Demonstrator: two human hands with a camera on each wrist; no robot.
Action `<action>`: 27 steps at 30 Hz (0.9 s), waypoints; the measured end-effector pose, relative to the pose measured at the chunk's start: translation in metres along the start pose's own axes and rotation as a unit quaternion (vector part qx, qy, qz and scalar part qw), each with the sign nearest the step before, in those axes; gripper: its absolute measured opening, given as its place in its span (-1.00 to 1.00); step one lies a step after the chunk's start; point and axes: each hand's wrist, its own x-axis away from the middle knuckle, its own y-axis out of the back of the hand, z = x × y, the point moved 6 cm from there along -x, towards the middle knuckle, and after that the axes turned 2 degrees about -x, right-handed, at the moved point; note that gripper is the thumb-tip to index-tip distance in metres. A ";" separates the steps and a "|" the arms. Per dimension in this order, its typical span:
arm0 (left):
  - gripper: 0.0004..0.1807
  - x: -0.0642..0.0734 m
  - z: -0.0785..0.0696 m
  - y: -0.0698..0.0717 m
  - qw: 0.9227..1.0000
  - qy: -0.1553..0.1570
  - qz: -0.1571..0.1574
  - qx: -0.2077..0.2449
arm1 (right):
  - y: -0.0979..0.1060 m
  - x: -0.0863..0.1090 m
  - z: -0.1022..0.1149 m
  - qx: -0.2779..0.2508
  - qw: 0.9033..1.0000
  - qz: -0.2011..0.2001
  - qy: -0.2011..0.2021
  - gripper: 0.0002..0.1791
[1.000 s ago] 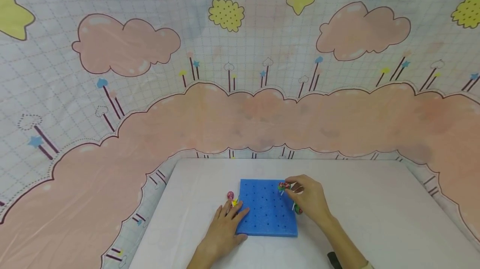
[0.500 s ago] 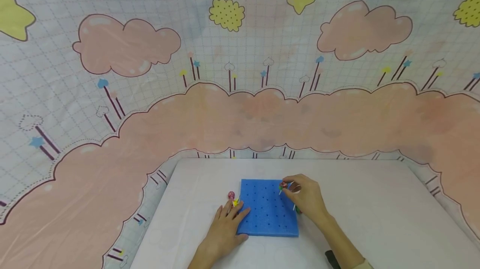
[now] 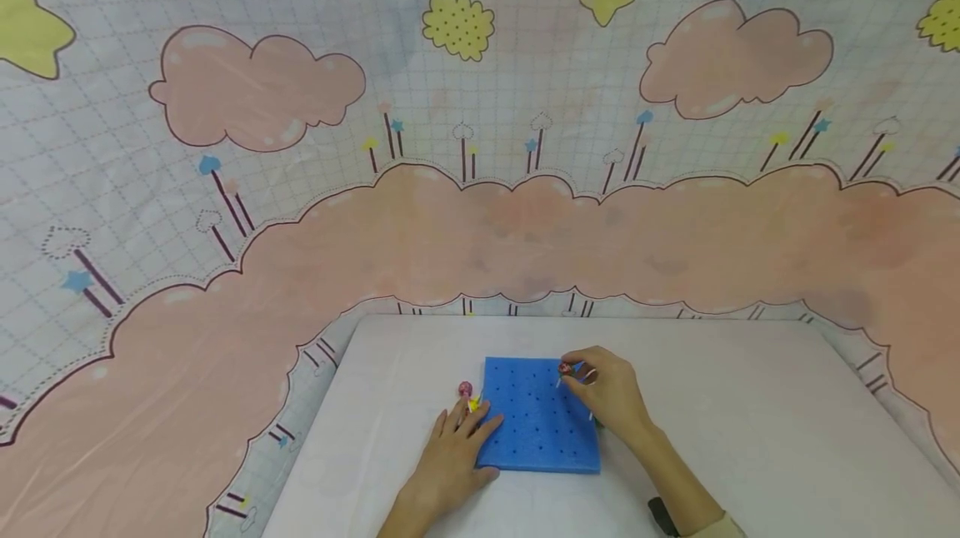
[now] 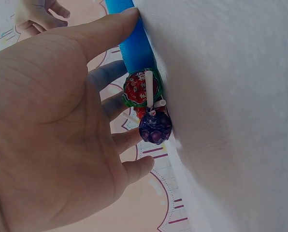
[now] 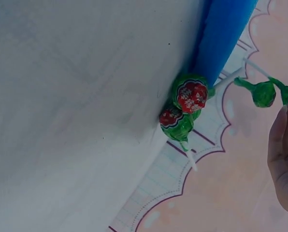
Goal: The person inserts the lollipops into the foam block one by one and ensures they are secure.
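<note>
Blue foam board: it lies flat on the white table (image 3: 780,421) between your hands, and rows of small holes dot the blue foam board (image 3: 536,430).
Left hand: your left hand (image 3: 453,450) is spread wide at the board's left edge, its thumb against the near corner.
Right hand: your right hand (image 3: 611,392) is narrowed to a pinch over the board's far right corner, holding a wrapped lollipop (image 3: 565,370).
Held lollipop: its white stick points down toward the holes; whether the tip is in one, you cannot tell from here.
Second green head: just beside your pinching fingers, a green-wrapped lollipop (image 5: 264,94) shows (whether you grip it too is unclear).
Left-side sweets: a pink lollipop (image 3: 466,389) and a yellow wrapper (image 3: 474,405) sit at your left fingertips; the wrist view shows a red-and-green lollipop (image 4: 139,89) and a purple lollipop (image 4: 155,129) there.
Right-side sweets: a green-and-red lollipop (image 5: 192,96) and its neighbour (image 5: 174,126) lie together just beside the board, partly hidden by your right hand from above.
</note>
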 end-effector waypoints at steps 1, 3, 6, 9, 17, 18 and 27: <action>-0.21 0.000 0.000 0.000 1.000 0.000 0.000 0.000 | -0.001 0.000 0.000 0.002 1.000 0.000 0.000 -0.70; -0.21 0.000 0.000 0.000 1.000 -0.001 0.000 -0.002 | -0.002 -0.001 0.000 0.002 1.000 0.000 0.003 -0.70; -0.21 0.000 0.001 0.000 1.000 -0.001 0.001 -0.003 | -0.005 -0.001 0.000 0.006 1.000 0.000 0.003 -0.70; -0.21 -0.001 0.001 -0.001 1.000 -0.002 -0.001 -0.003 | -0.006 0.000 -0.001 0.011 1.000 -0.001 0.001 -0.69; -0.22 0.000 -0.001 0.001 1.000 -0.001 -0.002 -0.002 | -0.012 -0.001 -0.003 0.031 0.999 0.004 -0.005 -0.68; -0.22 0.001 -0.001 0.001 1.000 0.000 -0.002 -0.001 | -0.013 -0.002 -0.003 0.034 0.999 0.004 -0.006 -0.68; -0.22 -0.001 0.001 -0.001 1.000 0.001 -0.001 -0.006 | -0.016 -0.003 -0.002 0.040 0.999 0.005 0.002 -0.68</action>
